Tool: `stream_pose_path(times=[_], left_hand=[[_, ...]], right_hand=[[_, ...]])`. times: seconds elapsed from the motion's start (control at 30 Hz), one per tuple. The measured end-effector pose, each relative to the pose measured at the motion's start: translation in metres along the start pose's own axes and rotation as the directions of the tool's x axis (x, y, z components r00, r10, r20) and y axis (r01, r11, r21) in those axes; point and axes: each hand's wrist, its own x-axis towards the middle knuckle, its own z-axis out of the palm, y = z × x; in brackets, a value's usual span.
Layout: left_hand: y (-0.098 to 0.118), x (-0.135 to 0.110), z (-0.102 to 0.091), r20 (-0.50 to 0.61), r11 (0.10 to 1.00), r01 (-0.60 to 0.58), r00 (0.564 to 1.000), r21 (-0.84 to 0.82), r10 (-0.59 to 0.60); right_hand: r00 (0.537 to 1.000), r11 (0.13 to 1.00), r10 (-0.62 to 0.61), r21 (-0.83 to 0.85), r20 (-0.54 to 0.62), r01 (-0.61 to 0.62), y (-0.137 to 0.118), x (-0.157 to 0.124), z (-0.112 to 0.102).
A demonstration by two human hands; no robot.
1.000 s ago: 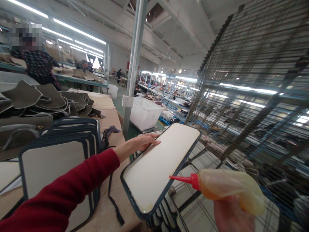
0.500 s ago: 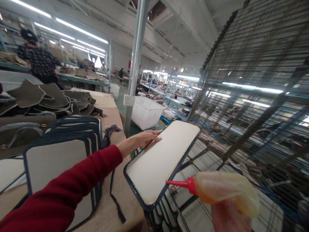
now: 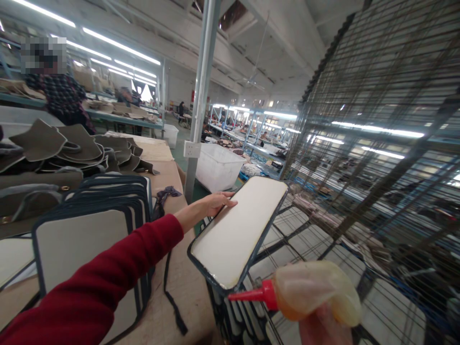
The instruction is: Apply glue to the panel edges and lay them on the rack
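Observation:
A white rounded-corner panel with a dark edge (image 3: 240, 230) is tilted in front of me. My left hand (image 3: 217, 203) grips its far left edge, thumb on the white face. My right hand (image 3: 325, 326) is wrapped round a squeeze bottle of amber liquid (image 3: 312, 287), its red nozzle pointing left. The nozzle tip is just below the panel's near corner, and I cannot tell whether they touch. A shiny line, like glue, runs along the panel's border. Most of my right hand's fingers are hidden by the bottle.
Similar dark-edged panels (image 3: 86, 244) stand stacked on the brown-covered table (image 3: 187, 282), by a pile of grey-brown cut pieces (image 3: 72, 143). A wire rack (image 3: 377, 120) holding panels rises on the right. A metal post (image 3: 201, 86) and a white bin (image 3: 219, 165) stand ahead. A person (image 3: 63, 93) works at far left.
The bottle has moved left and down, its nozzle going from the panel's right edge to below its near corner. The panel has shifted slightly left and turned a little.

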Motion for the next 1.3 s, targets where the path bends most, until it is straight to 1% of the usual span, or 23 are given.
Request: stream_pose_path(times=[0.07,0.1,0.13,0.2,0.27,0.33,0.43,0.57,0.67,0.73,0.8,0.87,0.9,0.93,0.97,1.0,1.03,1.1,1.13,1.17,1.2,1.27,1.3], left_hand=[[-0.004,0.000,0.001,-0.063,0.999,-0.043,0.997,-0.006,0.043],[-0.008,0.000,0.003,-0.091,0.998,-0.065,0.994,-0.005,0.065],[-0.012,-0.001,0.005,-0.113,0.996,-0.086,0.990,-0.002,0.085],[-0.023,-0.004,0.009,-0.124,0.994,-0.111,0.986,0.009,0.111],[-0.032,-0.008,0.014,-0.096,0.992,-0.125,0.987,0.024,0.126],[-0.037,-0.012,0.018,-0.058,0.992,-0.121,0.991,0.030,0.123],[-0.037,-0.018,0.022,0.005,0.994,-0.107,0.994,0.013,0.107],[-0.033,-0.021,0.026,0.048,0.995,-0.095,0.994,-0.013,0.096],[-0.034,-0.019,0.027,0.059,0.996,-0.091,0.994,0.005,0.090],[-0.035,-0.015,0.025,0.043,0.996,-0.084,0.996,0.027,0.083],[-0.036,-0.010,0.020,0.013,0.997,-0.071,0.997,0.041,0.070],[-0.036,-0.008,0.015,-0.005,0.996,-0.073,0.997,0.053,0.074],[-0.035,-0.008,0.014,-0.006,0.995,-0.080,0.997,0.061,0.080],[-0.035,-0.009,0.014,-0.001,0.994,-0.088,0.996,0.070,0.089],[-0.035,-0.012,0.016,0.016,0.992,-0.096,0.995,0.081,0.095],[-0.034,-0.014,0.018,0.042,0.991,-0.102,0.994,0.090,0.099],[-0.033,-0.018,0.022,0.072,0.990,-0.108,0.992,0.095,0.101],[-0.032,-0.023,0.028,0.118,0.987,-0.129,0.986,0.097,0.118],[-0.032,-0.024,0.031,0.124,0.985,-0.141,0.984,0.095,0.129],[-0.032,-0.024,0.031,0.111,0.984,-0.151,0.984,0.093,0.140],[-0.031,-0.023,0.031,0.086,0.983,-0.157,0.985,0.094,0.149],[-0.031,-0.019,0.025,0.021,0.984,-0.143,0.990,0.104,0.142],[-0.031,-0.016,0.020,-0.012,0.985,-0.132,0.991,0.111,0.135]], right_hand=[[0.990,0.983,0.106,0.162,-0.095,-0.090,-0.011,0.006,0.019],[0.981,0.965,0.147,0.235,-0.126,-0.115,-0.017,0.014,0.029],[0.977,0.956,0.149,0.275,-0.153,-0.103,-0.022,0.025,0.037],[0.969,0.961,0.019,0.272,-0.247,0.051,-0.028,0.053,0.048],[0.946,0.960,-0.080,0.232,-0.314,0.158,-0.027,0.080,0.051],[0.930,0.957,-0.130,0.203,-0.343,0.208,-0.021,0.099,0.048],[0.921,0.957,-0.164,0.170,-0.352,0.235,-0.011,0.112,0.041],[0.921,0.968,-0.172,0.114,-0.349,0.224,0.001,0.109,0.031],[0.933,0.979,-0.155,0.076,-0.326,0.189,0.012,0.085,0.025],[0.960,0.989,-0.138,0.026,-0.244,0.149,0.023,0.056,0.023],[0.990,0.992,-0.115,-0.068,-0.080,0.110,0.032,0.027,0.023],[0.993,0.985,-0.120,-0.127,-0.013,0.117,0.035,0.013,0.024],[0.990,0.982,-0.138,-0.137,-0.027,0.133,0.033,0.015,0.026],[0.985,0.978,-0.162,-0.140,-0.066,0.152,0.029,0.024,0.027],[0.976,0.977,-0.184,-0.129,-0.120,0.169,0.024,0.039,0.028],[0.943,0.973,-0.224,-0.107,-0.245,0.203,0.019,0.058,0.029],[0.918,0.968,-0.249,-0.103,-0.309,0.228,0.014,0.077,0.030],[0.892,0.962,-0.272,-0.102,-0.362,0.252,0.011,0.107,0.032],[0.889,0.961,-0.276,-0.105,-0.366,0.255,0.011,0.113,0.033],[0.893,0.962,-0.273,-0.110,-0.358,0.251,0.014,0.111,0.035],[0.903,0.964,-0.265,-0.116,-0.338,0.240,0.017,0.102,0.037],[0.944,0.970,-0.227,-0.138,-0.240,0.198,0.025,0.068,0.042],[0.970,0.973,-0.192,-0.156,-0.152,0.169,0.027,0.050,0.045]])
